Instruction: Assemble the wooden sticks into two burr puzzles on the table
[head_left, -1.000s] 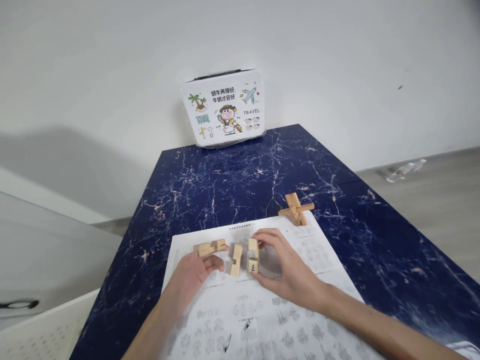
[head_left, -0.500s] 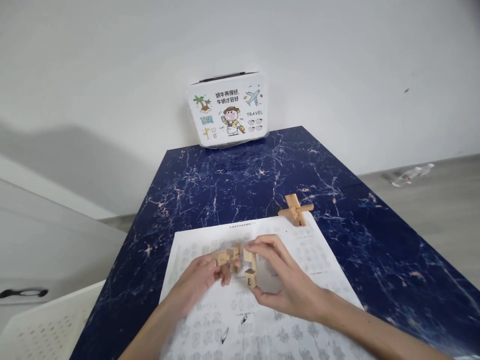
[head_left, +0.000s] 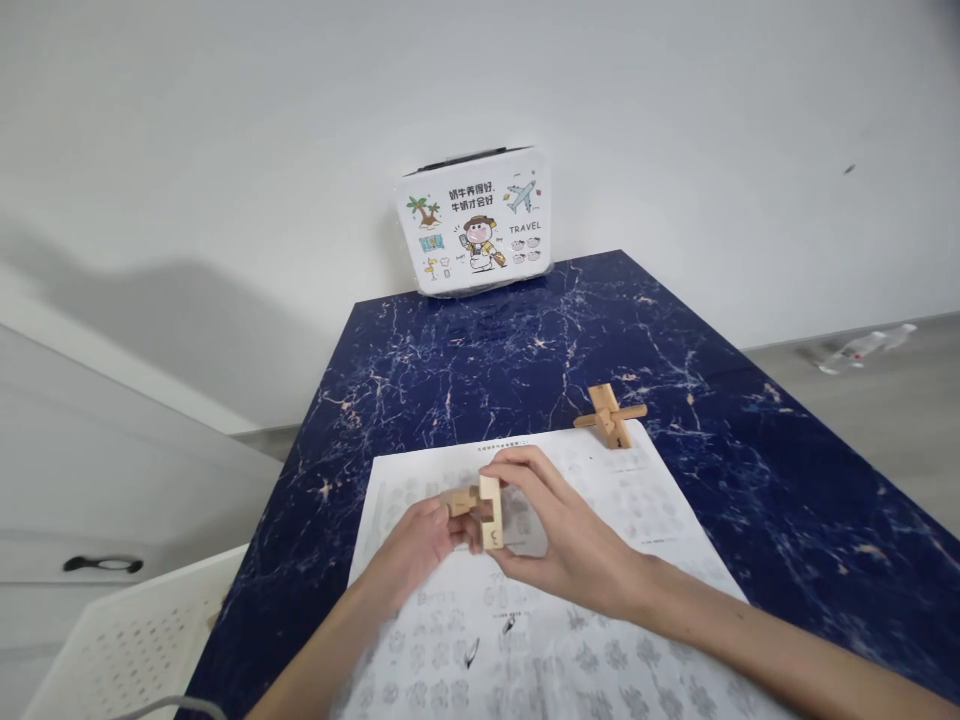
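Over the printed sheet [head_left: 555, 650], my right hand [head_left: 559, 535] pinches a notched wooden puzzle piece [head_left: 491, 512] by its two ends, thumb below and fingers above. A number is marked near its lower end. My left hand [head_left: 420, 540] is closed on other wooden puzzle pieces [head_left: 460, 502], partly hidden by its fingers. The upright notched piece is right beside these pieces; whether they touch I cannot tell. At the sheet's far right corner rests a cross-shaped wooden puzzle [head_left: 609, 416], apart from both hands.
A white cartoon-printed case [head_left: 480, 225] stands at the far edge of the blue marbled table [head_left: 480, 370], against the wall. On the left are a white perforated basket [head_left: 142, 640] and a cabinet with a black handle [head_left: 103, 564]. A plastic bottle [head_left: 866, 348] lies on the floor at right.
The notched piece in my right hand has turned, its notch now facing left toward the left-hand pieces. The two hands' pieces are closer together. The whole view has shifted slightly.
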